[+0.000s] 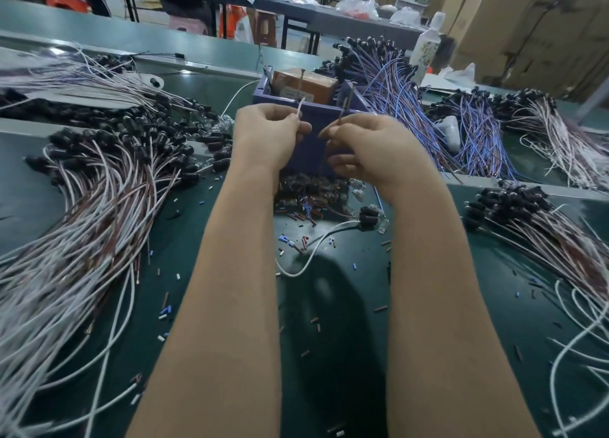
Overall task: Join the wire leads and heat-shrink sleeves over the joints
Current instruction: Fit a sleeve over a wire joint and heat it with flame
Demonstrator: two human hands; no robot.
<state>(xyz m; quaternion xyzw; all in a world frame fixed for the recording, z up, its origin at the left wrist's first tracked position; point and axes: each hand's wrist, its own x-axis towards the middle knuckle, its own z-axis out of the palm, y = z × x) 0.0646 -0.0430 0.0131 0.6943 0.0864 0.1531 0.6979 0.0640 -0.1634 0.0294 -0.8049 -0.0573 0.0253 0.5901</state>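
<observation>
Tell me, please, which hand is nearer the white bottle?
Right. The right hand, pinching a dark lead, sits below-left of the white bottle; the left hand, pinching a white lead, is farther left.

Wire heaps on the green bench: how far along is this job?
Done: hard to tell; the heap of white and brown wires with black caps may be finished work. In hand: the left hand pinches a thin white lead, the right hand a dark lead, tips apart, unjoined. Left: that joint, its sleeve, and perhaps the blue and white wire heap; short cut sleeves lie scattered.
</observation>
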